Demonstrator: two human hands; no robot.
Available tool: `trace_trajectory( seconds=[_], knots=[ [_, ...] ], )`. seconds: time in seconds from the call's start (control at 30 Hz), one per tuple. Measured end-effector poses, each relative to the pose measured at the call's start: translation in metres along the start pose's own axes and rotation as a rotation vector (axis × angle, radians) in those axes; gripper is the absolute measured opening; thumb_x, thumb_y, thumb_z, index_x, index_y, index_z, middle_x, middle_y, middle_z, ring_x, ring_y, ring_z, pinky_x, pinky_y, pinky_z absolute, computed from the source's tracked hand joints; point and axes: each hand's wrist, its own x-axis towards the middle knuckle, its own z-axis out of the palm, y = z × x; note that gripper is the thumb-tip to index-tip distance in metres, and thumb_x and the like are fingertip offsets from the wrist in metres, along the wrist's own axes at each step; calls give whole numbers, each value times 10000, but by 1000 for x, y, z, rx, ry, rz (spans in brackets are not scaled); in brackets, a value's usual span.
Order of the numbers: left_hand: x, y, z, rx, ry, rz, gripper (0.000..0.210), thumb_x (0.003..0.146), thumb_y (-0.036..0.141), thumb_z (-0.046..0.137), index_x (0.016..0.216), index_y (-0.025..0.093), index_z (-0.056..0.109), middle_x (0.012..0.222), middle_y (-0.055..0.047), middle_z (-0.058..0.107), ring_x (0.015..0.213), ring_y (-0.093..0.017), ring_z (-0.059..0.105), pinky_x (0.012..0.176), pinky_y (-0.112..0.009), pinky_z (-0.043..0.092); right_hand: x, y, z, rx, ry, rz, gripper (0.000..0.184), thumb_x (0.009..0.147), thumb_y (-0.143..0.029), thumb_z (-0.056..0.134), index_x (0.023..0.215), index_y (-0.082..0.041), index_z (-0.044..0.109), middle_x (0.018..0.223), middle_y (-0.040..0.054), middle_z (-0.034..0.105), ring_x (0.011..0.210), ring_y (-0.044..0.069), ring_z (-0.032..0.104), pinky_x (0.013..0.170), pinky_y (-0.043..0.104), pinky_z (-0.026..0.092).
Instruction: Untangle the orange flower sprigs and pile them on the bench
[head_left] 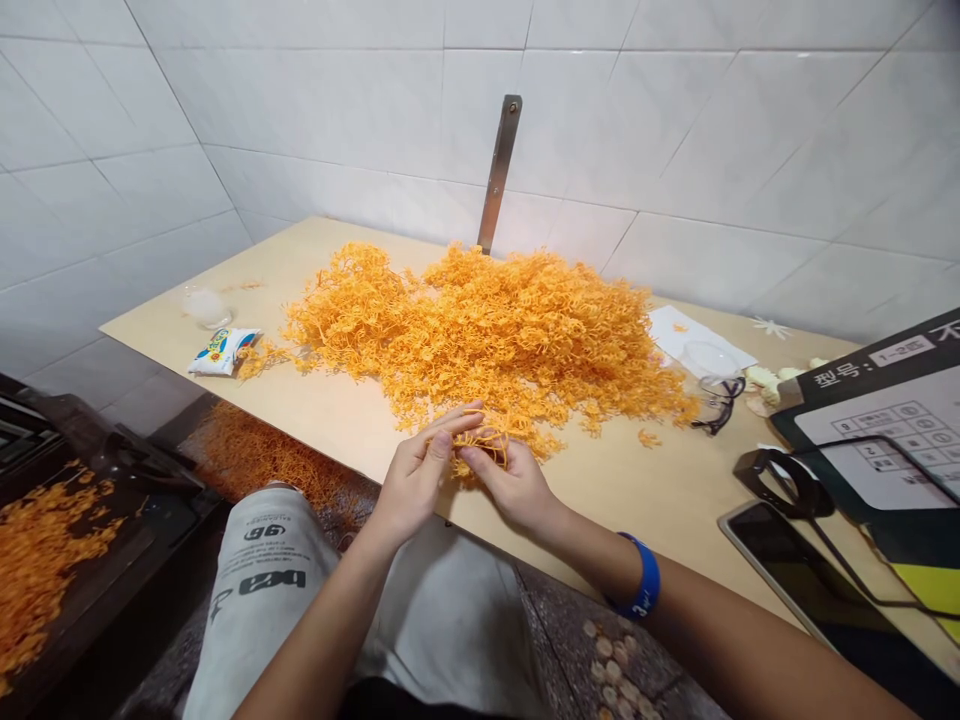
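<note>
Clamped left hand point(416, 482) and right hand point(520, 488), close together, onto an orange branching piece point(491, 441), right above the near edge of the table point(600, 500)! Faced a great tangled heap point(495, 340) of similar orange pieces just beyond. Had a tilted metal bar point(499, 180) behind that heap, a white-and-blue packet point(216, 353) off left. Wore a blue wristband point(645, 575), too!

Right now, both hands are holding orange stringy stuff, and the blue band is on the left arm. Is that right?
Not quite: the head view shows the blue band on the right arm. The left hand and right hand do both hold orange stringy stuff.
</note>
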Motion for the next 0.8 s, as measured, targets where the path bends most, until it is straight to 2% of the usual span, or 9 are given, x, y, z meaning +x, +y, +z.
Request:
trace_trajectory(
  seconds=[0.13, 0.23, 0.4, 0.47, 0.53, 0.57, 0.63, 0.73, 0.8],
  knots=[
    [-2, 3, 0, 52, -51, 20, 442, 902, 496, 490, 1165, 196, 680, 1298, -95, 620, 1279, -243, 504, 1107, -378, 354, -1, 0, -1, -43, 4, -29, 306, 878, -427, 529, 796, -155, 644, 709, 41, 634, 641, 152, 577, 614, 274, 473],
    [-4, 3, 3, 81, -10, -7, 371, 882, 461, 543, 1070, 193, 717, 1224, -87, 666, 1218, -243, 553, 1070, -354, 390, -1, 1, -1, -142, -24, -59, 325, 893, -422, 499, 740, -160, 615, 648, 25, 591, 600, 141, 541, 586, 261, 441],
    [-1, 1, 9, -85, 183, -136, 362, 841, 505, 576, 795, 165, 691, 788, -53, 730, 808, -199, 688, 772, -291, 534, -4, -4, -2, -245, -154, -140, 370, 929, -402, 433, 640, -182, 504, 611, 16, 512, 606, 141, 501, 605, 273, 413],
    [3, 3, 6, -265, 330, -174, 390, 827, 553, 571, 731, 178, 619, 502, 28, 587, 544, -140, 619, 653, -268, 536, -8, -8, -1, -229, -217, -185, 405, 935, -430, 411, 614, -190, 469, 607, 14, 486, 597, 137, 474, 606, 277, 404],
    [7, 6, 0, -397, 456, -166, 411, 847, 578, 527, 724, 188, 567, 362, 98, 384, 380, -97, 486, 600, -256, 530, -10, -10, 0, -158, -236, -144, 423, 934, -473, 399, 623, -194, 460, 602, 8, 459, 580, 131, 453, 578, 271, 400],
    [9, 7, -4, -394, 475, -144, 407, 859, 573, 513, 745, 186, 570, 352, 108, 350, 361, -90, 459, 597, -252, 530, -9, -10, 0, -110, -207, -100, 424, 927, -496, 410, 632, -194, 458, 604, 5, 447, 577, 129, 450, 559, 264, 400],
    [13, 9, -10, -248, 436, -97, 381, 876, 530, 517, 839, 165, 620, 426, 71, 479, 430, -96, 521, 616, -243, 527, -7, -7, 0, -21, -81, -4, 422, 897, -540, 459, 654, -194, 458, 598, -6, 421, 558, 123, 440, 511, 247, 395],
    [18, 4, -16, 48, 341, -108, 389, 878, 452, 550, 1115, 159, 646, 777, -41, 712, 660, -135, 643, 683, -253, 528, 1, 1, -3, 68, 113, 66, 410, 850, -573, 528, 712, -191, 477, 583, -33, 383, 506, 99, 387, 458, 223, 362],
    [21, -2, -17, 157, 282, -142, 429, 878, 421, 555, 1230, 182, 611, 1031, -92, 723, 868, -182, 673, 813, -305, 526, 6, 6, -5, 100, 172, 86, 395, 842, -564, 551, 752, -183, 500, 573, -46, 373, 481, 83, 354, 445, 211, 333]
  ],
)
